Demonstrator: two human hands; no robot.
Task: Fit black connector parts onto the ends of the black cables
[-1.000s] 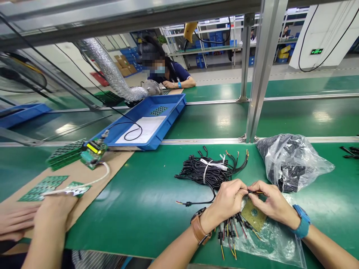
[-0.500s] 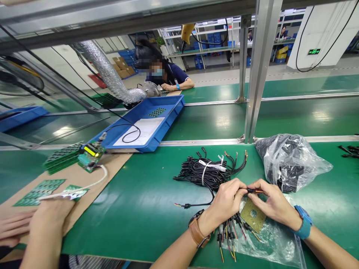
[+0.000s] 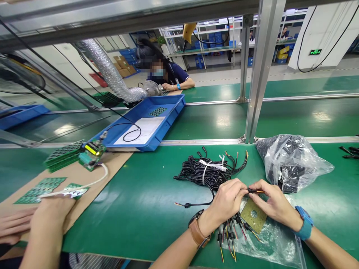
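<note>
Both of the person's hands met over the green bench top (image 3: pixel 146 209), close to the near edge. The left hand (image 3: pixel 228 200) was curled tight, thumb and forefinger pinched on one end of a small black connector (image 3: pixel 252 191). The right hand (image 3: pixel 273 203) pinched the other end, where thin coloured wire showed between its fingertips. The two sets of fingertips nearly touched, with only a short piece of the connector visible between them. The remaining fingers of each hand were folded in, not spread.

Just below the hands lay a square, dull-yellow pad with a hole in it (image 3: pixel 254 216), resting on a clear plastic sheet (image 3: pixel 269 243). A loose cluster of short wires with black plugs (image 3: pixel 231 233) lay under the left wrist, partly on that sheet. Just beyond the hands sat a tied bundle of black cables (image 3: pixel 210 170), and one cable trailed from it toward the left hand. A crumpled plastic bag of dark parts (image 3: pixel 291 160) stood to the right of the bundle.

At the far left, another person's forearm (image 3: pixel 46 231) rested on brown cardboard (image 3: pixel 75 175) near green circuit boards (image 3: pixel 39 188).
</note>
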